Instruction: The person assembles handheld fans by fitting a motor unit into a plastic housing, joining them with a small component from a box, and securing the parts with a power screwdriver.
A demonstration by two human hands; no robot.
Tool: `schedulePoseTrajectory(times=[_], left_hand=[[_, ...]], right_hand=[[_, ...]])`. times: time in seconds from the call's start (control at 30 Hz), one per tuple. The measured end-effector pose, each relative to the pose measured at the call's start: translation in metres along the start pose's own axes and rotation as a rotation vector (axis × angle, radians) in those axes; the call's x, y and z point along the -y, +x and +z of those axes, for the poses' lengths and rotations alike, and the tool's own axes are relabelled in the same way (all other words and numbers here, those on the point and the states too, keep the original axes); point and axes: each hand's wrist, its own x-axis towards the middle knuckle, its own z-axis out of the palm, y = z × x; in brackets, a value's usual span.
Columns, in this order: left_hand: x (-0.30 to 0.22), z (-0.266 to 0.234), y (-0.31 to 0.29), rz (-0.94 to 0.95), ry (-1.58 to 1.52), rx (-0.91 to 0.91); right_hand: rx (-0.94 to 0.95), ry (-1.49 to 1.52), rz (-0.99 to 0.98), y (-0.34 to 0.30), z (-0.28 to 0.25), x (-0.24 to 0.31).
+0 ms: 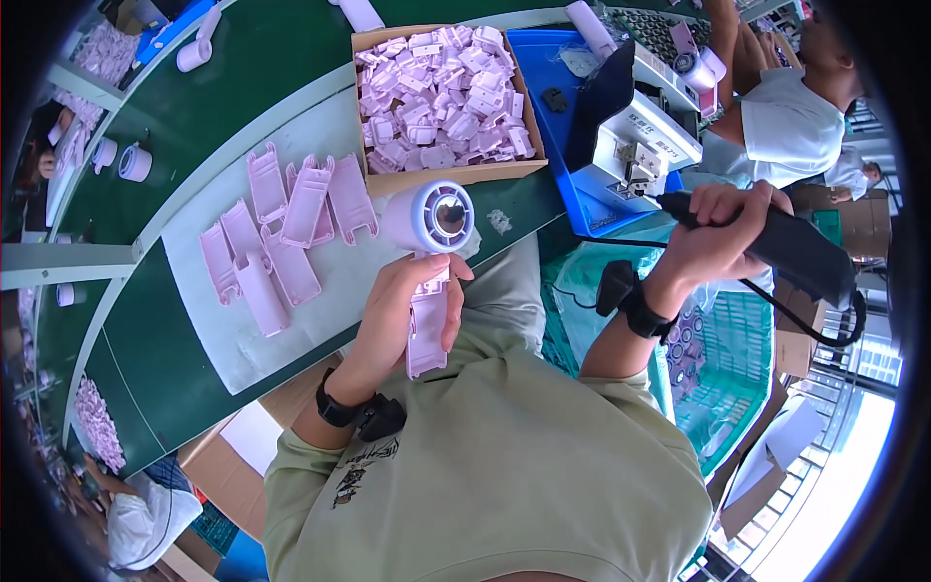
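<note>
Under right hand, screwdriver tip hidden.

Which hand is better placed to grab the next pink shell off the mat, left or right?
Left, probably. The left hand holds the pink fan right beside the loose pink shells on the white mat. The right hand is off to the other side, gripping the black power tool.

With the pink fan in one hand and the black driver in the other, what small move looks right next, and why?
Probably bring the black electric screwdriver in the right hand across to the pink handheld fan. The left hand holds the fan by its handle, but the tool is well off to the side, not touching it.
</note>
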Motion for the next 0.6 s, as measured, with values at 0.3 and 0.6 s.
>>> schedulePoseTrajectory(times=[0.3, 0.6], left_hand=[[0.011, -0.009, -0.003, 0.029, -0.028, -0.005], [0.012, 0.013, 0.017, -0.005, -0.048, 0.070]], right_hand=[[-0.020, -0.138, 0.083, -0.004, 0.003, -0.015], [0.161, 0.344, 0.254, -0.043, 0.027, 0.049]])
